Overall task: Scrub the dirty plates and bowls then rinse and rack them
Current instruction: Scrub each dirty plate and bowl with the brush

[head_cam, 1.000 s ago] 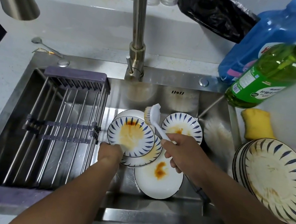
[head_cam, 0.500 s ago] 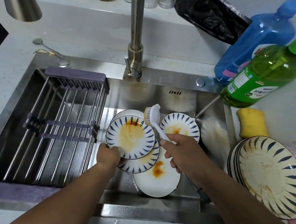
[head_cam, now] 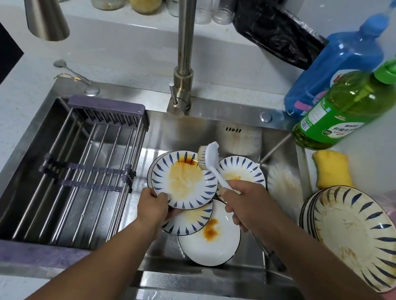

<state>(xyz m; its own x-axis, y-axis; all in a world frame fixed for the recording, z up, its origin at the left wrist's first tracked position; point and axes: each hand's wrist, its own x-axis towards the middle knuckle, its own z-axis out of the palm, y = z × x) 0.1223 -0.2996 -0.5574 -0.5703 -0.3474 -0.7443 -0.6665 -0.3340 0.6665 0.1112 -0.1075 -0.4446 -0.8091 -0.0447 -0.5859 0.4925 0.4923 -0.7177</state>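
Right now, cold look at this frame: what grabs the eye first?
The orange-stained plate held up by its near rim in the left hand over the sink, with the right hand holding a white dish brush at its far edge. More stained plates lie beneath it. A stack of dirty striped plates leans on the right counter below the green soap bottle.

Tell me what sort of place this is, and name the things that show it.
Most likely a home kitchen, at the sink. A steel sink with a tall faucet holds stained plates, a drying rack sits across its left half, and a green dish soap bottle stands on the counter.
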